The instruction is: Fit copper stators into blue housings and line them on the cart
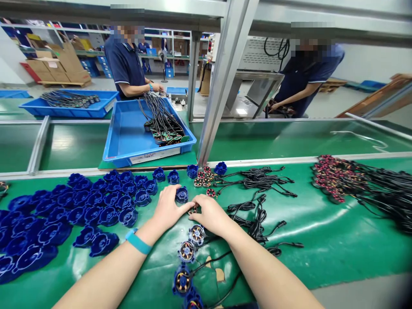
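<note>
My left hand (168, 207) has its fingers curved round a blue housing (182, 195) on the green mat. Close beside it, my right hand (210, 213) pinches a small copper-wound stator (193, 210), with the left thumb reaching to it. Below the hands, a column of blue housings with stators inside (187, 251) runs toward me, black cables trailing right. Many blue housings without stators (108, 216) lie to the left. Loose stators (202, 182) sit just beyond my right hand, near bundled black cables (257, 178).
At the right lies a heap of stators with cables (334, 178). A blue tray (125, 128) of cabled parts stands beyond the mat, near a metal post (222, 81). Another blue tray (69, 110) is at the back left. Two people work across the bench.
</note>
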`<move>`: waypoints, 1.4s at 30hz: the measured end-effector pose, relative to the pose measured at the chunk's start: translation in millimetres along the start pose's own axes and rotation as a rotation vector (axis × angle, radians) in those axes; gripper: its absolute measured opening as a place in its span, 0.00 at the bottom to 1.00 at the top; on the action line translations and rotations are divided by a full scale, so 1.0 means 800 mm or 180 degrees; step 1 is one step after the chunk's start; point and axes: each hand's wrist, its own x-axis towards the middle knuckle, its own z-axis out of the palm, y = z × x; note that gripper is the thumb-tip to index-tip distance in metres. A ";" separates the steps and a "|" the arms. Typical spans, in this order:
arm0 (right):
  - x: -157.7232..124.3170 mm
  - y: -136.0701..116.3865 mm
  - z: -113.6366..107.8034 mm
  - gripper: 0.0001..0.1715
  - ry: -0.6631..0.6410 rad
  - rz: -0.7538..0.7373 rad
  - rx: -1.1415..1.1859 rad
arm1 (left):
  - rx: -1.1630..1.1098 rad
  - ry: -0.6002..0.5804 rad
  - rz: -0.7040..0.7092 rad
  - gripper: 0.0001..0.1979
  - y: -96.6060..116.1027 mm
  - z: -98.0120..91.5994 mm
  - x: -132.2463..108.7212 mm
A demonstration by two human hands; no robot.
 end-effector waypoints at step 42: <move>-0.023 -0.010 -0.057 0.12 -0.0179 0.0340 0.0589 | -0.0339 -0.0149 0.0889 0.12 -0.001 -0.003 -0.015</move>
